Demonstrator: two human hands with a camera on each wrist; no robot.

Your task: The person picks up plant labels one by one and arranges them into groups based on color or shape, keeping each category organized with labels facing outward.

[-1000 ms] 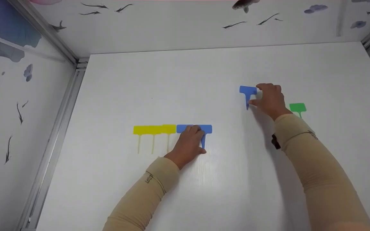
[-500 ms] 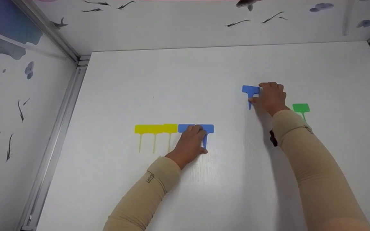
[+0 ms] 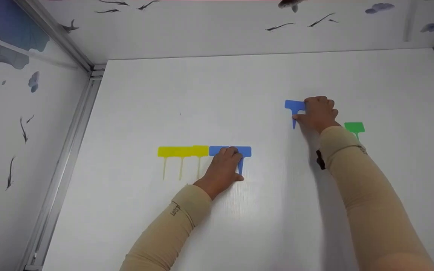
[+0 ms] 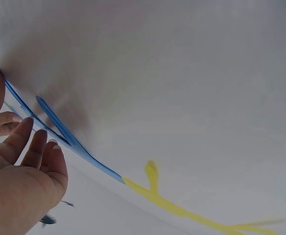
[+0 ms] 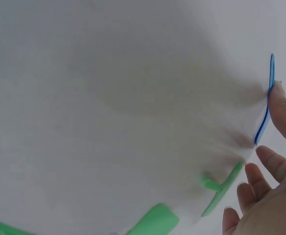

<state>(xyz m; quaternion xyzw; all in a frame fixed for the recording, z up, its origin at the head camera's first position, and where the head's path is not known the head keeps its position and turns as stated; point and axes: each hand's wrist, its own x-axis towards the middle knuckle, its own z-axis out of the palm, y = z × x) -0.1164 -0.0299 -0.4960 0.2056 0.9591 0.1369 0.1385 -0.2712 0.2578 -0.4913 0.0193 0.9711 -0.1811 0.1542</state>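
Observation:
In the head view my left hand (image 3: 221, 169) lies over two blue T-shaped plant labels (image 3: 244, 151) set side by side. Its fingertips are on the label heads and its thumb is at the tip of the right one's stem. The left wrist view shows the blue labels (image 4: 91, 155) edge-on, running from the thumb to the yellow ones. Farther back and right, my right hand (image 3: 319, 113) holds another blue T-shaped plant label (image 3: 293, 105), index finger at the head's right end and thumb on the stem. In the right wrist view that label (image 5: 262, 126) appears edge-on beside the thumb.
Yellow plant labels (image 3: 175, 151) stand in a row, heads joined, left of the blue pair on the white table (image 3: 202, 90). A green label (image 3: 354, 127) lies beyond the right wrist; more green labels (image 5: 155, 221) show in the right wrist view. Printed panels border the table.
The right hand's index finger and thumb have closed in on the blue label's side, narrowing the gap there. The left hand stays on its labels. The head view has shifted slightly.

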